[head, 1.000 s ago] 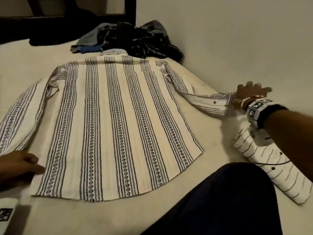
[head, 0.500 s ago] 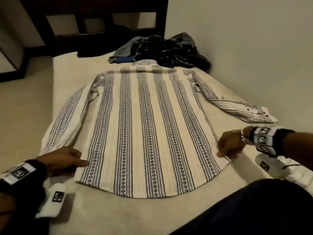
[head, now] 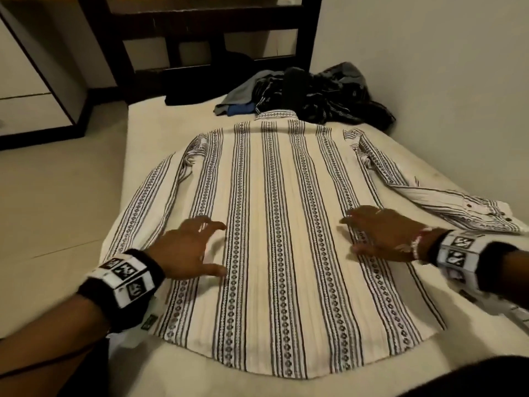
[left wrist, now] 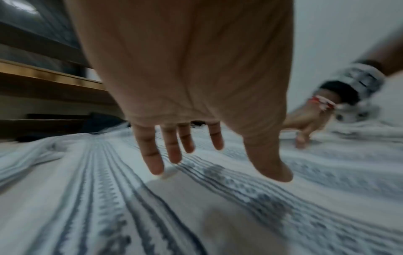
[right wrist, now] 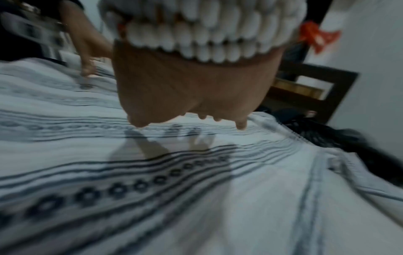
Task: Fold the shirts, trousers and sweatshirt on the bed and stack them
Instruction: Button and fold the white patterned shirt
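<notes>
A cream shirt with dark patterned stripes (head: 286, 239) lies spread back-up on the bed (head: 148, 133), collar away from me, both sleeves out to the sides. My left hand (head: 197, 247) hovers just over the shirt's left half, fingers spread and holding nothing; the left wrist view shows the same hand (left wrist: 196, 146) above the striped cloth (left wrist: 109, 207). My right hand (head: 375, 233) is over the right half, fingers spread, empty. In the right wrist view the right hand (right wrist: 189, 119) casts a shadow on the shirt (right wrist: 152, 189), so it is apart from it.
A heap of dark and blue clothes (head: 309, 96) lies at the bed's far end against the wall. A dark wooden frame (head: 200, 53) stands beyond. The floor (head: 57, 196) drops off at the left. A white striped garment (head: 515, 316) peeks in at the right edge.
Both hands left the shirt's lower side edges and moved inward and forward over its back. My view has tilted up and closer.
</notes>
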